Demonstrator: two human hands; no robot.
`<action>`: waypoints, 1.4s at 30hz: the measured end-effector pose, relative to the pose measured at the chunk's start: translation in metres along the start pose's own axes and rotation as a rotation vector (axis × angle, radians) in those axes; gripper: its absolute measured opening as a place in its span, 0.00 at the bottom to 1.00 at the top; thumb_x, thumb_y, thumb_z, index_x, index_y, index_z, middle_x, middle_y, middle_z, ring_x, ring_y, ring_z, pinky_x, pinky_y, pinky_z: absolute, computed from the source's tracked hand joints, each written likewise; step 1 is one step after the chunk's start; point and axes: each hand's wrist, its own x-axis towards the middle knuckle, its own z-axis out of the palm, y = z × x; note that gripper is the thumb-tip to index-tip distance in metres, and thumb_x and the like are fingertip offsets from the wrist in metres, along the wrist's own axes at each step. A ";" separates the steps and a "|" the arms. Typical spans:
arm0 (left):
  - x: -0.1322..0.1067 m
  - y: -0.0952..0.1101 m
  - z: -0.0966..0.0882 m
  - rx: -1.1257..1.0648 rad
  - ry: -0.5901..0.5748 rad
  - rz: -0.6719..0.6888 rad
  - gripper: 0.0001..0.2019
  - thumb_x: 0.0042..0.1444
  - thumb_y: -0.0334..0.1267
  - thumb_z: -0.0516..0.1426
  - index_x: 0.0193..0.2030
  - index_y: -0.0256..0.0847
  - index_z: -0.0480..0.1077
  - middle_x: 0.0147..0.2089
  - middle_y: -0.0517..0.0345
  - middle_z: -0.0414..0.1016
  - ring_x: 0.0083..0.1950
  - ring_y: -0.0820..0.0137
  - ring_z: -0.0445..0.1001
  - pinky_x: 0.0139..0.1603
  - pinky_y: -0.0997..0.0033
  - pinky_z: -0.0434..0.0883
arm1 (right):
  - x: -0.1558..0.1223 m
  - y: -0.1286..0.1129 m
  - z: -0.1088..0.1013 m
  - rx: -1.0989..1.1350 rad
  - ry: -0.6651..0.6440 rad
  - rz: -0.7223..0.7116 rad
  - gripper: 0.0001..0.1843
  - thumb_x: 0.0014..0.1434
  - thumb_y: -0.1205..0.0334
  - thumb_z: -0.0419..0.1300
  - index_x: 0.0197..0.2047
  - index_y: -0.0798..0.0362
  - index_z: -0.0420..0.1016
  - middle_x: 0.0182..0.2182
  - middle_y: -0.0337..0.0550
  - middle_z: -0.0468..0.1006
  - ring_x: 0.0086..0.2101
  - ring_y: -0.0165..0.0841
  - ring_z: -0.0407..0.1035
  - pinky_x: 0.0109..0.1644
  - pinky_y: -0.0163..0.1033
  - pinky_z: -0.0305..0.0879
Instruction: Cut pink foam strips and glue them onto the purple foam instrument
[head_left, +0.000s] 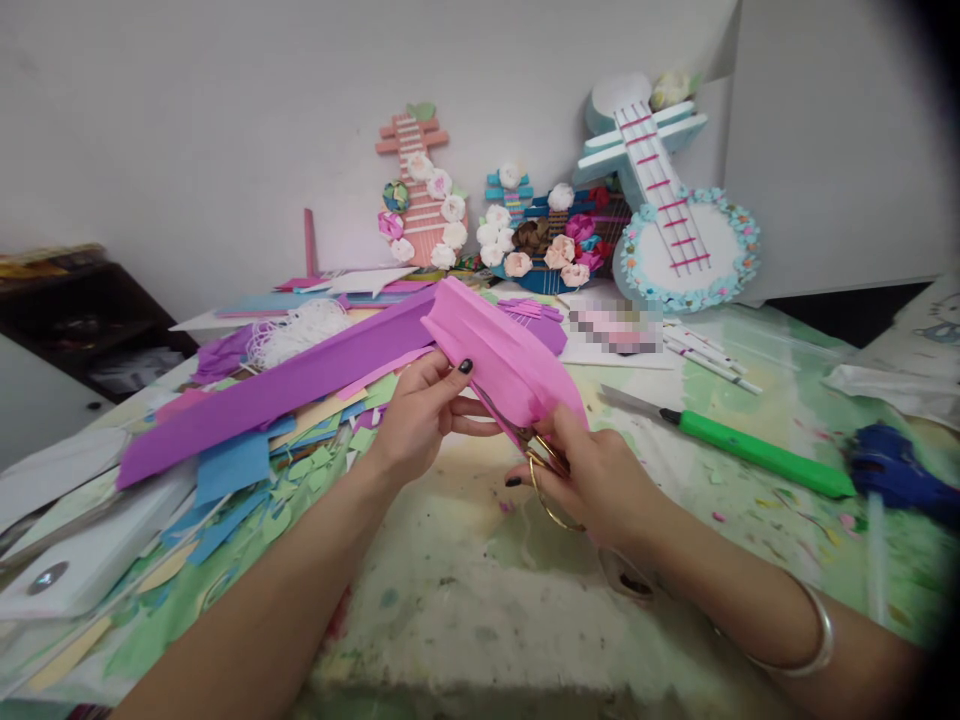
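Note:
My left hand [420, 410] pinches the lower edge of a folded pink paper sheet [499, 350], thumb on top and fingers beneath. My right hand [592, 475] is closed round gold-handled scissors [544, 470], whose blades run up under the pink paper. The pink paper is held above the table, tilted up to the left. Just behind it lies a long purple paper strip [300, 375] that stretches to the left over the scrap pile.
A green-handled knife [750, 450] lies to the right, with a blue glue gun [896, 475] past it. Blue, green and cream paper scraps [247, 470] cover the left. Guitar-shaped decorations with paper flowers [675, 210] lean on the back wall. The paint-stained tabletop [465, 590] is in front.

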 end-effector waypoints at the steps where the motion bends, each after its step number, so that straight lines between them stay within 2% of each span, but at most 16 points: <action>1: 0.000 0.000 0.000 -0.002 -0.012 -0.006 0.13 0.50 0.41 0.61 0.40 0.37 0.67 0.32 0.58 0.77 0.29 0.64 0.80 0.28 0.66 0.79 | 0.000 0.000 0.000 -0.007 0.009 0.002 0.18 0.58 0.46 0.55 0.37 0.53 0.59 0.20 0.36 0.70 0.17 0.29 0.61 0.22 0.33 0.49; 5: -0.001 -0.002 0.002 -0.009 -0.036 -0.014 0.13 0.51 0.42 0.61 0.39 0.37 0.68 0.33 0.57 0.77 0.30 0.63 0.80 0.29 0.65 0.79 | 0.000 0.000 0.000 -0.012 0.023 0.008 0.19 0.59 0.44 0.54 0.36 0.52 0.60 0.18 0.35 0.68 0.16 0.28 0.59 0.21 0.33 0.47; 10: 0.000 -0.001 0.002 -0.004 -0.021 -0.016 0.14 0.50 0.42 0.61 0.40 0.38 0.68 0.34 0.56 0.76 0.30 0.64 0.79 0.30 0.64 0.79 | 0.000 0.000 -0.001 0.020 0.018 0.017 0.15 0.60 0.48 0.54 0.37 0.52 0.60 0.19 0.34 0.69 0.16 0.27 0.59 0.21 0.32 0.47; 14: 0.002 0.006 -0.001 -0.008 0.058 0.041 0.15 0.50 0.40 0.59 0.45 0.41 0.66 0.34 0.60 0.76 0.31 0.65 0.79 0.30 0.63 0.78 | 0.001 0.000 0.000 0.025 0.004 0.034 0.16 0.58 0.48 0.55 0.37 0.52 0.60 0.19 0.34 0.69 0.17 0.27 0.60 0.21 0.32 0.48; 17: 0.004 0.010 -0.007 0.024 0.137 0.107 0.13 0.47 0.38 0.60 0.41 0.41 0.66 0.32 0.62 0.75 0.30 0.67 0.79 0.31 0.64 0.78 | 0.001 0.000 0.000 0.027 0.018 0.017 0.16 0.58 0.47 0.56 0.36 0.51 0.60 0.19 0.34 0.70 0.17 0.27 0.60 0.21 0.32 0.48; 20: 0.006 0.012 -0.012 0.042 0.165 0.135 0.15 0.45 0.36 0.61 0.40 0.42 0.65 0.29 0.65 0.74 0.28 0.68 0.78 0.30 0.65 0.78 | 0.001 0.000 -0.001 0.044 0.005 0.007 0.16 0.58 0.47 0.55 0.35 0.51 0.60 0.19 0.35 0.70 0.17 0.27 0.61 0.21 0.32 0.48; 24: 0.007 0.013 -0.013 0.048 0.173 0.157 0.19 0.44 0.35 0.62 0.43 0.44 0.62 0.27 0.68 0.74 0.25 0.69 0.78 0.28 0.67 0.78 | 0.001 0.000 -0.002 0.061 -0.014 0.005 0.16 0.58 0.47 0.56 0.35 0.51 0.58 0.19 0.34 0.69 0.17 0.27 0.60 0.21 0.32 0.49; 29: 0.006 0.014 -0.012 0.084 0.161 0.142 0.17 0.44 0.36 0.62 0.40 0.43 0.61 0.27 0.67 0.74 0.25 0.69 0.78 0.29 0.67 0.78 | 0.001 0.000 -0.002 0.049 -0.021 0.010 0.15 0.58 0.49 0.55 0.36 0.51 0.58 0.20 0.35 0.69 0.18 0.28 0.60 0.22 0.32 0.48; 37: 0.005 0.012 -0.011 0.101 0.139 0.134 0.16 0.45 0.36 0.62 0.39 0.43 0.61 0.25 0.68 0.74 0.26 0.70 0.78 0.30 0.67 0.78 | 0.001 0.002 0.000 0.101 -0.027 0.028 0.18 0.57 0.45 0.56 0.36 0.51 0.58 0.20 0.35 0.70 0.18 0.28 0.59 0.22 0.32 0.48; 42: 0.005 0.013 -0.011 0.117 0.189 0.143 0.15 0.44 0.37 0.63 0.35 0.42 0.62 0.24 0.67 0.73 0.25 0.70 0.77 0.26 0.69 0.77 | 0.001 0.001 -0.001 0.081 -0.031 0.021 0.17 0.57 0.48 0.57 0.35 0.50 0.57 0.20 0.34 0.69 0.18 0.28 0.59 0.22 0.32 0.49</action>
